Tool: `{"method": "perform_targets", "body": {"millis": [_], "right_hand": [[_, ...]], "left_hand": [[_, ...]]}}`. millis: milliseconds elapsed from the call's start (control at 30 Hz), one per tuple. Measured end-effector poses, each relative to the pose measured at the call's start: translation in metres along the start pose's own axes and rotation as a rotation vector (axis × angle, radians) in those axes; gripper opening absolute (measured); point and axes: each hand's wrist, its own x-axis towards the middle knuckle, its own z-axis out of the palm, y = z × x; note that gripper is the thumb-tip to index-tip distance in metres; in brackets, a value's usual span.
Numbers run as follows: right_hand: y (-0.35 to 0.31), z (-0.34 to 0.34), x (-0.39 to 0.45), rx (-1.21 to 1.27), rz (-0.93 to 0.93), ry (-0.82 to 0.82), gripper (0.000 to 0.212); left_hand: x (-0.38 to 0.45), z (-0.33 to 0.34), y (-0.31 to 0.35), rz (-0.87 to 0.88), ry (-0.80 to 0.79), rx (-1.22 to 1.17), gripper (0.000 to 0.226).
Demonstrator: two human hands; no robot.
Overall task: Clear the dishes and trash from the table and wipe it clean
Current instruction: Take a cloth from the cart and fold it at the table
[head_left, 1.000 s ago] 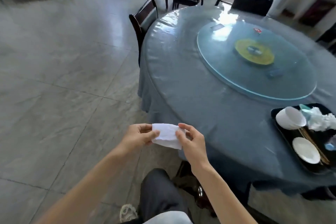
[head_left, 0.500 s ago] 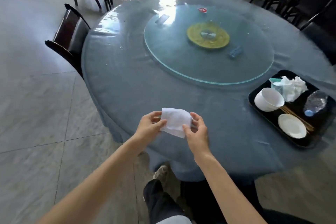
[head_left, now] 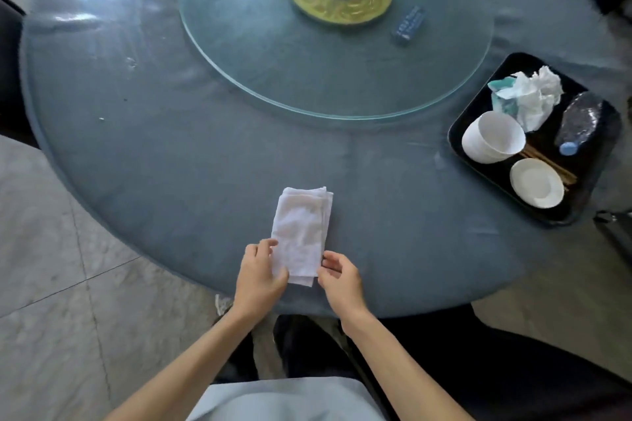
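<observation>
folded white cloth [head_left: 302, 232] flat on the round desk [head_left: 171, 154], near its 6 o'clock edge. left hand [head_left: 260, 275] pinches the cloth's near left corner; right hand [head_left: 340, 278] pinches the near right edge. black tray [head_left: 596, 181] of dishes and trash at 3 o'clock.

Your left hand [head_left: 259, 273] and right hand [head_left: 339, 278] pinching the near end of a folded white cloth [head_left: 301, 234] over the round table [head_left: 171, 161], black tray [head_left: 596, 161] at your right holding white bowls [head_left: 492, 137], saucer [head_left: 536, 183], crumpled tissue [head_left: 533, 96], plastic bottle [head_left: 578, 123], glass turntable [head_left: 273, 55] beyond.
</observation>
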Motion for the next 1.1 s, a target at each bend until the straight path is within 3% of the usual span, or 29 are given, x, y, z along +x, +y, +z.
{"method": "perform_targets", "body": {"millis": [167, 400, 533, 600, 767, 833, 1100], "right_hand": [[-0.006, 0.007, 0.003, 0.121, 0.070, -0.010, 0.023], [-0.020, 0.010, 0.002, 0.329, 0.166, -0.126, 0.023], [-0.029, 0.019, 0.003, 0.260, 0.121, -0.197, 0.028], [-0.031, 0.023, 0.005, 0.228, 0.068, -0.180, 0.029], [-0.049, 0.033, 0.005, 0.240, 0.000, -0.128, 0.017], [-0.055, 0.041, 0.006, 0.271, 0.006, -0.117, 0.010], [-0.062, 0.043, 0.011, 0.268, -0.018, -0.049, 0.019]], "left_hand": [[0.011, 0.018, 0.018, 0.194, -0.144, 0.167, 0.041], [0.023, 0.006, 0.009, 0.290, -0.361, 0.079, 0.059], [0.020, -0.008, 0.004, 0.200, -0.160, -0.216, 0.020], [0.020, -0.021, 0.001, 0.120, -0.110, -0.361, 0.017], [0.014, -0.057, -0.007, -0.042, -0.211, -0.701, 0.011], [0.014, -0.064, -0.007, -0.085, -0.272, -0.752, 0.014], [0.018, -0.075, -0.008, -0.148, -0.491, -0.879, 0.026]]}}
